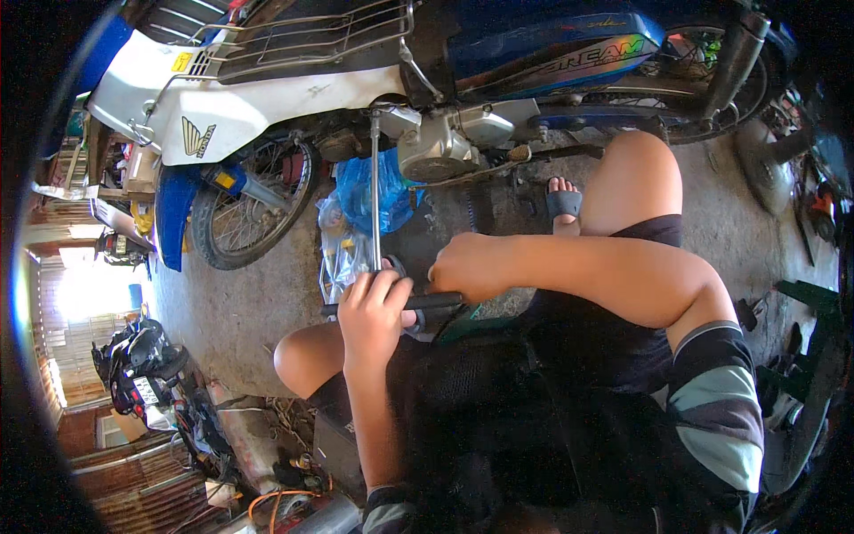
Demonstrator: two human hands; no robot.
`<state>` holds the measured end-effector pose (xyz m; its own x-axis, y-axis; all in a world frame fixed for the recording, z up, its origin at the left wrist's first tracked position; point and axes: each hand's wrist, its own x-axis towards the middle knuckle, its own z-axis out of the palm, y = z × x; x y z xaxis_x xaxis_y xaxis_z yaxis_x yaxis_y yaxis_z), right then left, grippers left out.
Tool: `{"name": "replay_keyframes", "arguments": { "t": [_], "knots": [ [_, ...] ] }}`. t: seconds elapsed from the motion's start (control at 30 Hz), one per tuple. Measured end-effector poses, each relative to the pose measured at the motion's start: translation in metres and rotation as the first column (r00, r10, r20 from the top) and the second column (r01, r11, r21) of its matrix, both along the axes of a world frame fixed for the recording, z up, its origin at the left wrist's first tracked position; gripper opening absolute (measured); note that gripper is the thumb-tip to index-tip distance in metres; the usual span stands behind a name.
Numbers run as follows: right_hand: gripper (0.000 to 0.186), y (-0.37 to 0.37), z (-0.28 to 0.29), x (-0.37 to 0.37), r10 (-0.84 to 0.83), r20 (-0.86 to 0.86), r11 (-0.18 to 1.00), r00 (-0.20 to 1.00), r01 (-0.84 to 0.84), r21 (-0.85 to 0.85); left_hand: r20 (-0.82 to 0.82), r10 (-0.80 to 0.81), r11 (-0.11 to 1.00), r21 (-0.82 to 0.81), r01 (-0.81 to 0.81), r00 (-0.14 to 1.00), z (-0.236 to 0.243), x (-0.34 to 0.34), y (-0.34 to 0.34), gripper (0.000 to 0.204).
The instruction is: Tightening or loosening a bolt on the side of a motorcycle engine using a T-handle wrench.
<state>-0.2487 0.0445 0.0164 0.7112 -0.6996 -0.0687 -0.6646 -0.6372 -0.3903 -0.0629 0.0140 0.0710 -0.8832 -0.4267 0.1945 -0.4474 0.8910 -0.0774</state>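
A long T-handle wrench (375,196) reaches from my lap to the silver engine (438,147) of a blue and white motorbike (267,102). Its steel shaft meets the engine's left side, where the tip's fit is hard to see. My left hand (377,316) is wrapped round the left part of the black crossbar, fingers over the top. Close against the crossbar's right part is my right hand (476,267), curled closed. Its fingertips are hidden, so whatever it grips does not show.
Behind the shaft, a blue plastic bag (369,191) and a clear bag (341,254) lie on the concrete floor (240,311). The motorbike's front wheel (253,205) is beyond them at left. Another motorbike (147,374) stands far left. An orange cable (276,498) lies at lower left.
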Motion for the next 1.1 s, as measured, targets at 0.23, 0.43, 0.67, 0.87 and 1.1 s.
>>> {"name": "replay_keyframes", "arguments": {
  "t": [0.23, 0.43, 0.67, 0.87, 1.1],
  "knots": [
    [0.050, 0.005, 0.026, -0.015, -0.215, 0.538, 0.748, 0.815, -0.217, 0.627, -0.020, 0.047, 0.999, 0.006, -0.047, 0.999, -0.008, -0.002, 0.001, 0.034],
    [0.033, 0.007, 0.019, 0.004, -0.436, 0.524, 0.526, 0.731, -0.265, 0.808, -0.005, 0.139, 0.989, -0.055, -0.139, 0.990, 0.007, -0.001, 0.013, 0.040],
    [0.030, 0.009, 0.010, -0.002, -0.428, 0.656, 0.564, 0.621, -0.384, 0.731, -0.531, 0.801, 0.596, 0.659, -0.459, 0.277, 0.001, 0.036, 0.015, 0.032],
    [0.033, 0.012, 0.011, 0.005, -0.483, 0.751, 0.561, 0.449, -0.500, 0.660, -0.195, 0.917, 0.082, 0.946, 0.315, 0.347, -0.025, 0.023, 0.020, 0.063],
    [0.041, 0.008, 0.002, 0.002, -0.111, 0.554, 0.988, 0.825, 0.031, 0.152, -0.493, 0.639, 0.555, 0.827, 0.089, 0.590, -0.024, 0.004, 0.029, 0.044]
  ]
}}
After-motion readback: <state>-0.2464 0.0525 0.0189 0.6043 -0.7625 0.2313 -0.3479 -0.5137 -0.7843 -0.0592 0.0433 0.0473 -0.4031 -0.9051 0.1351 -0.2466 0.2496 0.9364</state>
